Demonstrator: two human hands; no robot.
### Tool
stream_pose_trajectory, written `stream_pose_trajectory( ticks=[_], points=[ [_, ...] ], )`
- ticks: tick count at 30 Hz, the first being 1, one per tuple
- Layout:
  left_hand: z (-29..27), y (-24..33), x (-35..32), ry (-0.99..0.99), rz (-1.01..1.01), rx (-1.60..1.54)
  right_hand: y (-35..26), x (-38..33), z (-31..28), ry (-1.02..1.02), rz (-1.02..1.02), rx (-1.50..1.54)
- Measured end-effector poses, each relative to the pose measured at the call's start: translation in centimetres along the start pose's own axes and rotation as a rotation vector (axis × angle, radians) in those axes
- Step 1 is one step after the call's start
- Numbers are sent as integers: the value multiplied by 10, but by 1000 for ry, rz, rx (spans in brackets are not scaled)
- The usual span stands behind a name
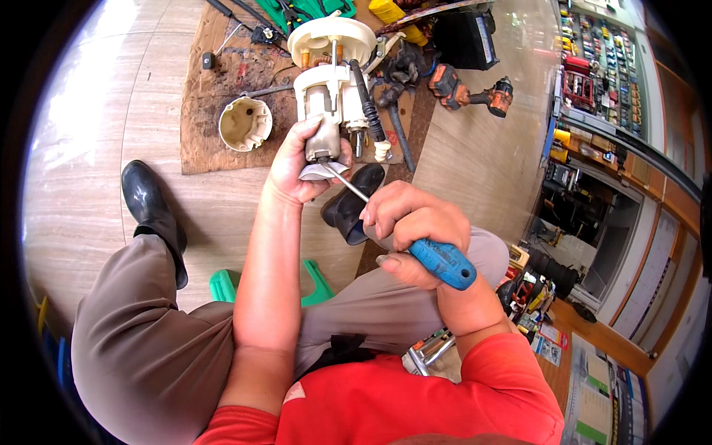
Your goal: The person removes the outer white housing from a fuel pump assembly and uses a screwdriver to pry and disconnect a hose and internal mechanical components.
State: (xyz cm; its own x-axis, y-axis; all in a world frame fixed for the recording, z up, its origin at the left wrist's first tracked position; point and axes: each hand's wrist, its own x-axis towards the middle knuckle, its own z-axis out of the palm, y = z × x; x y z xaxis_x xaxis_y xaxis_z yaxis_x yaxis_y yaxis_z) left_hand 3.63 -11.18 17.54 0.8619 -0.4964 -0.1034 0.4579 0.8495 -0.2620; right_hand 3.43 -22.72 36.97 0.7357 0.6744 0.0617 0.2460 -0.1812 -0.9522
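Observation:
My left hand [300, 169] grips a white plastic pump assembly [330, 89] by its grey metal cylinder, holding it upright over my knees. A round white flange tops the assembly and a black ribbed hose [367, 100] runs down its side. My right hand [411, 226] is closed around a screwdriver with a blue handle [443, 263]. Its metal shaft [347, 183] points up and left, with the tip at the bottom end of the cylinder, beside my left thumb.
A cream plastic cup [245, 123] lies on a brown cardboard sheet [208, 89] on the tiled floor. An orange and black power drill [471, 93] lies to the right. Black shoes [152, 211] and a green stool [222, 285] are below me. Shelves of parts [608, 67] stand at right.

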Motion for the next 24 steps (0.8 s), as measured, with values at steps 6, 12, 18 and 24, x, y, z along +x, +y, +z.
stream_pose_trajectory(
  ticks=[6,12,18,24],
  points=[
    [1,-1,2,3,13,73,-1,2,-4,30,-1,-7],
    [4,0,3,34,25,70,0,-1,0,54,2,-20],
    [6,2,0,114,53,125,1,-3,10,130,-2,-44],
    [8,4,-1,33,-27,-28,7,-1,15,43,-136,-95]
  ],
)
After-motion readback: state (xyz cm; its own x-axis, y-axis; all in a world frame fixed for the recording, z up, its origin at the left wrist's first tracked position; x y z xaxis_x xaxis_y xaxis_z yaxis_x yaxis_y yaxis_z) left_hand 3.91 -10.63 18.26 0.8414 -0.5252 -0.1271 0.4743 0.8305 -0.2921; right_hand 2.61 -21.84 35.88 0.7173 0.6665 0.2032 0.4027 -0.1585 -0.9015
